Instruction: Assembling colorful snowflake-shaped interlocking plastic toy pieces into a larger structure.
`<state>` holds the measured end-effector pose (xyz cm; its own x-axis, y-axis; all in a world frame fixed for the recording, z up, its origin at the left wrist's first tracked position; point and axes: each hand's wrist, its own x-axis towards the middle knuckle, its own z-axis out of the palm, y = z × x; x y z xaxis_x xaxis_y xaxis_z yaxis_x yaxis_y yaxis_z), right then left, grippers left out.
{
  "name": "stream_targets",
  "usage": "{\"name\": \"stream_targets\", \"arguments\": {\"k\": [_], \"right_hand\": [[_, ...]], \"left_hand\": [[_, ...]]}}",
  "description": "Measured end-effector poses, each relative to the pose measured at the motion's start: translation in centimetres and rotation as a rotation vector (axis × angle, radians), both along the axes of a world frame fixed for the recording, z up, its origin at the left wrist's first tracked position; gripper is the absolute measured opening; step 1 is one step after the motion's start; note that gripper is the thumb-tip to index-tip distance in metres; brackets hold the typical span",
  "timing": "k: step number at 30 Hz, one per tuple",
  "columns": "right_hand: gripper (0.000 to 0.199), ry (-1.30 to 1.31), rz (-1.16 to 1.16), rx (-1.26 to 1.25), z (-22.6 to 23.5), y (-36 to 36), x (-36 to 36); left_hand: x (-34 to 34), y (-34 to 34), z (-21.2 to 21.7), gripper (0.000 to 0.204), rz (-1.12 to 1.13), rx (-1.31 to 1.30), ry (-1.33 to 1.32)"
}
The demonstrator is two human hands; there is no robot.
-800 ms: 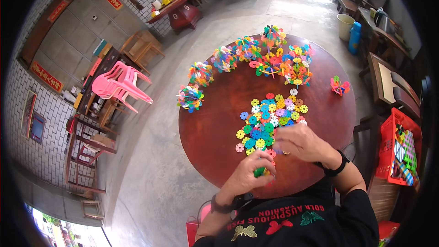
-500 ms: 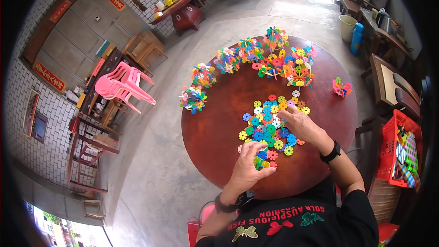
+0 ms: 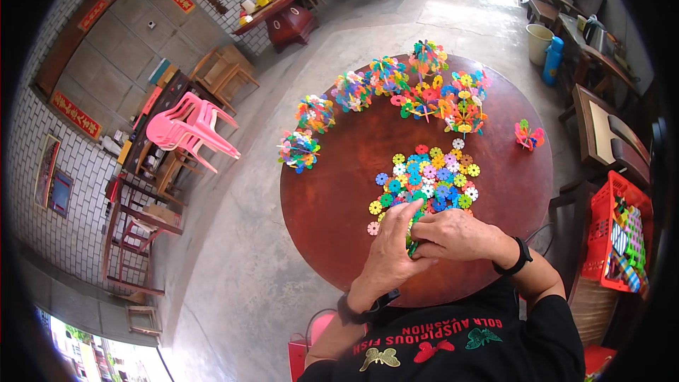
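Note:
My left hand [image 3: 389,249] is curled around some interlocking plastic flower discs [image 3: 411,242], green ones showing between the fingers. My right hand [image 3: 453,232] meets it there, fingertips pinched against the same discs; how many pieces are joined is hidden. Just beyond both hands, loose flower discs [image 3: 429,171] in many colours lie spread on the round brown table [image 3: 325,205]. Several finished-looking balls of discs [image 3: 315,113] line the table's far left edge. More built clusters [image 3: 463,106] stand at the back, and a small pink and red one [image 3: 528,136] sits alone at the right.
To the right of the table is a red plastic basket [image 3: 594,237] holding colourful things. Wooden chairs [image 3: 612,134], a pale bucket [image 3: 539,42] and a blue flask [image 3: 554,60] stand along that side. Stacked pink plastic chairs [image 3: 191,127] are at the left.
My right hand has come back from the loose discs to my left hand. The two now touch around the green discs, with my left hand closed further.

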<state>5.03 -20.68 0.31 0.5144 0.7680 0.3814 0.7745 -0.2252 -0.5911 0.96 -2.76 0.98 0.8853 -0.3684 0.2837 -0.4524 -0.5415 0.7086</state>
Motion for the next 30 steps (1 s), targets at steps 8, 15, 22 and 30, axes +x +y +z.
{"name": "stream_targets", "arguments": {"k": [8,15,22,30], "right_hand": [[0.019,-0.026,-0.09,0.158,0.2,0.3,-0.4],[0.027,-0.301,-0.107,-0.063,1.4,0.1,-0.8],[0.024,-0.31,-0.073,-0.101,1.4,-0.2,-0.6],[0.013,-0.316,0.008,-0.121,1.4,0.4,-1.5]], "left_hand": [[-0.5,0.2,-1.5,0.091,-0.038,-0.856,0.57],[-0.5,0.0,-2.5,0.088,-0.026,-0.901,0.576],[-0.7,0.2,-3.3,0.073,-0.086,-0.862,0.781],[-0.9,0.9,-2.3,0.058,-0.266,-0.655,0.784]]}}
